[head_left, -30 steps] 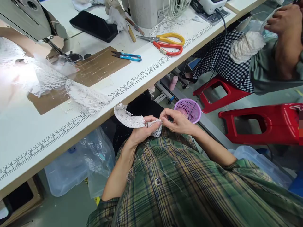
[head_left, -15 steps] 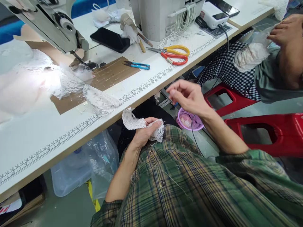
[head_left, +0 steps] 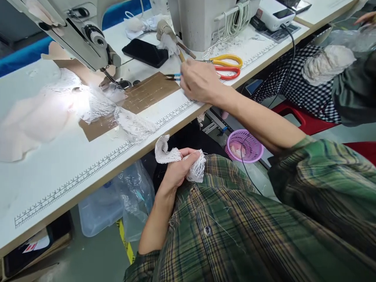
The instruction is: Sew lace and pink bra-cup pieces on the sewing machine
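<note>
From where I stand, the left hand point(head_left: 180, 168) has a white lace strip point(head_left: 197, 168) pinched between thumb and fingers, low over the lap, just off the near edge of the tabletop point(head_left: 58, 180). One end curls up to the left of the grip; the other hangs down to the right.

The right hand point(head_left: 202, 80) is stretched out to the blue snips point(head_left: 176, 75), its fingers over their handles; I can't tell whether they have closed on them. The points show beyond the fingers, to the left, over the brown cardboard point(head_left: 152, 92). Just to the right lie the red-and-yellow scissors point(head_left: 232, 68).

I'd call this step fetching the snips while the lace is kept pinched. To my mind, lifting them calls for a snug grip round the handles, clear of the points and the scissors, with the left hand steady.
</note>
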The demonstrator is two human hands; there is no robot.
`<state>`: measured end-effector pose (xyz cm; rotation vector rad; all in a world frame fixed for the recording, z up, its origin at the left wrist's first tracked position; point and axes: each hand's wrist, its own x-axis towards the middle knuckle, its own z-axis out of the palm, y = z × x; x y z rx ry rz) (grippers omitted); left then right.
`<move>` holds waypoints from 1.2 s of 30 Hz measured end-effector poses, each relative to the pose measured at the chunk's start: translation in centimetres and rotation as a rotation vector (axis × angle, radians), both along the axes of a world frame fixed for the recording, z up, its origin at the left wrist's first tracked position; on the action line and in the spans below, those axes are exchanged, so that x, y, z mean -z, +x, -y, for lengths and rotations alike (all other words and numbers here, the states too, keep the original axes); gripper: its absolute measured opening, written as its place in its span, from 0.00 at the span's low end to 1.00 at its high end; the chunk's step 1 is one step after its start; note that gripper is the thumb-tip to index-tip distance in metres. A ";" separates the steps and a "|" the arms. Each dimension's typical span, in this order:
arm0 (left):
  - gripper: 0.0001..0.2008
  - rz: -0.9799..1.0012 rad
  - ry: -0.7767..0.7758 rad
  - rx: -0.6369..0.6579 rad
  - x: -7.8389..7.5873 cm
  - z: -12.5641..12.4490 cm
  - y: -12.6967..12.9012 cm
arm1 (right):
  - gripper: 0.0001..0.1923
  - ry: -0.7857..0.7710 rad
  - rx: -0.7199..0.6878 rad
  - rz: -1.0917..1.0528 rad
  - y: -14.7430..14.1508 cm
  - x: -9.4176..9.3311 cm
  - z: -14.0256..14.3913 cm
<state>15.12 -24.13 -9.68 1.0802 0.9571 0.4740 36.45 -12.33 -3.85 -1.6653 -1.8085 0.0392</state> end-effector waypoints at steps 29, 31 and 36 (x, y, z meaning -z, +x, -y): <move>0.12 -0.180 0.242 0.120 -0.9 -1.0 -0.2 | 0.17 0.005 -0.193 0.268 -1.1 6.7 19.7; 0.12 -0.173 0.243 0.115 -0.8 -1.0 -0.1 | 0.17 0.000 -0.203 0.259 -1.1 6.8 19.7; 0.10 -0.141 0.202 0.114 -0.5 -1.0 0.0 | 0.16 -0.007 -0.218 0.187 -1.1 6.8 19.7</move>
